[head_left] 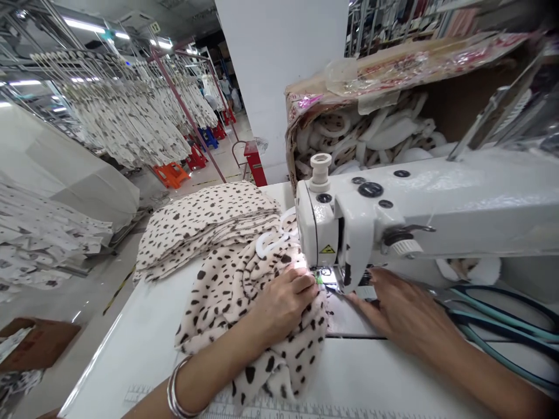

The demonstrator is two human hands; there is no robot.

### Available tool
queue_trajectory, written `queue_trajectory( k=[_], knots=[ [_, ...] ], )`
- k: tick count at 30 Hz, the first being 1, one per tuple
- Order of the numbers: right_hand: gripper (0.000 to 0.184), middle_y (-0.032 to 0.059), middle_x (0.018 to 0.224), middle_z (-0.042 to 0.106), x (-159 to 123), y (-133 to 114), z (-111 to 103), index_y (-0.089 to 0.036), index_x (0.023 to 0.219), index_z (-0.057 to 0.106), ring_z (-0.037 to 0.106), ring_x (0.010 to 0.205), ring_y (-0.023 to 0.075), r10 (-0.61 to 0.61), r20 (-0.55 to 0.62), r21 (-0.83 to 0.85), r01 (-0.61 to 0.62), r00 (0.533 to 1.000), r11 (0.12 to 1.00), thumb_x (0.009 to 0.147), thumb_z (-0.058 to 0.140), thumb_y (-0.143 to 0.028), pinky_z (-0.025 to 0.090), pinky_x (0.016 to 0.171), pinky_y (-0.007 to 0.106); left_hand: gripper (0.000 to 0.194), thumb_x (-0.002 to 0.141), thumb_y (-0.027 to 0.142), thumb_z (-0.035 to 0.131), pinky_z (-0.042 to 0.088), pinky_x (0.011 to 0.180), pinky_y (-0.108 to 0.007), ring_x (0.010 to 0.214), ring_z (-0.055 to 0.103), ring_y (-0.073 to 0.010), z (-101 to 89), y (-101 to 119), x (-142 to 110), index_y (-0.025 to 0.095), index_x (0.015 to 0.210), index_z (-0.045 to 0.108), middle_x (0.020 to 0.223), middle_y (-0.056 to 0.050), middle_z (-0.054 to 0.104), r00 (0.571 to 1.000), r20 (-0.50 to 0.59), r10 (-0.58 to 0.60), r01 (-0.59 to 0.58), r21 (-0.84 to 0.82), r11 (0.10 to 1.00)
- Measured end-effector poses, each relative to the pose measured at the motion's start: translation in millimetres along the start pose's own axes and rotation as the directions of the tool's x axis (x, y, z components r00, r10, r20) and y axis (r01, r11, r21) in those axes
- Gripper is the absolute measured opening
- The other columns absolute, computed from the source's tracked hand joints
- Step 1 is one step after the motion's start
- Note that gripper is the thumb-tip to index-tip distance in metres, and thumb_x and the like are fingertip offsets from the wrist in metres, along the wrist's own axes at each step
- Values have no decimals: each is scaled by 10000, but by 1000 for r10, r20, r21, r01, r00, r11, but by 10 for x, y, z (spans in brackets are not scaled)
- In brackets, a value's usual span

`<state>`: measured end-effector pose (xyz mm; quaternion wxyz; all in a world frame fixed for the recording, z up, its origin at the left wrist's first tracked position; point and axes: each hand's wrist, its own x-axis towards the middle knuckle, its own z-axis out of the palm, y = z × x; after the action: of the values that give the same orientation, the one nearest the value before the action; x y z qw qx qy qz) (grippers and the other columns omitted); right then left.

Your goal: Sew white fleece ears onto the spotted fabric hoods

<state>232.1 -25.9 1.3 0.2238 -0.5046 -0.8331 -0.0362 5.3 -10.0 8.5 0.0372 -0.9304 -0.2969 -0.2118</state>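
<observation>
A sewing machine (332, 215) stands over the white table, its needle area lit. Cream fabric with dark spots (218, 291) lies bunched to the left of the needle. My left hand (283, 302) is closed on this fabric, its fingertips close beside the needle area. On the other side, my right hand (397, 308) rests low by the machine bed, thumb and fingers apart; the machine head hides part of its fingertips. A white curved trim piece (268, 243) lies on the fabric. Scissors (502, 314) with teal and dark handles lie beside my right wrist.
A folded stack of spotted fabric (201, 221) sits at the back left. Behind the machine, an open carton (371, 75) holds many white and spotted pieces. A clear ruler (262, 410) lies along the front edge. Hanging garments (117, 116) fill racks beyond.
</observation>
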Motion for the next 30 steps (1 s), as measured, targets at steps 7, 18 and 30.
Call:
queue_trajectory(
  k=[7, 18, 30],
  knots=[
    [245, 11, 607, 510, 14, -13, 33, -195, 650, 531, 500, 490, 135, 27, 16, -31, -27, 999, 999, 883, 471, -244, 307, 442, 228, 274, 976, 86, 365, 526, 732, -262, 817, 552, -154, 17, -40, 10, 136, 881, 616, 864, -53, 589, 999, 33, -30, 31, -26, 999],
    [231, 3, 594, 515, 9, -5, 63, -203, 661, 547, 521, 496, 155, 63, 34, -24, -62, 997, 998, 877, 530, -282, 328, 452, 244, 238, 965, 80, 409, 534, 790, -270, 883, 560, -158, 61, -72, -32, 137, 928, 637, 859, -37, 598, 998, 37, -47, 49, -39, 998],
    [273, 82, 761, 650, 2, 351, -25, -201, 884, 648, 613, 672, 242, 80, -27, -35, -81, 996, 996, 917, 392, -292, 439, 536, 327, 209, 928, 50, 477, 544, 649, -215, 859, 596, -145, 38, -112, 1, 123, 839, 651, 908, -58, 610, 999, 18, -49, 49, -6, 999]
  ],
)
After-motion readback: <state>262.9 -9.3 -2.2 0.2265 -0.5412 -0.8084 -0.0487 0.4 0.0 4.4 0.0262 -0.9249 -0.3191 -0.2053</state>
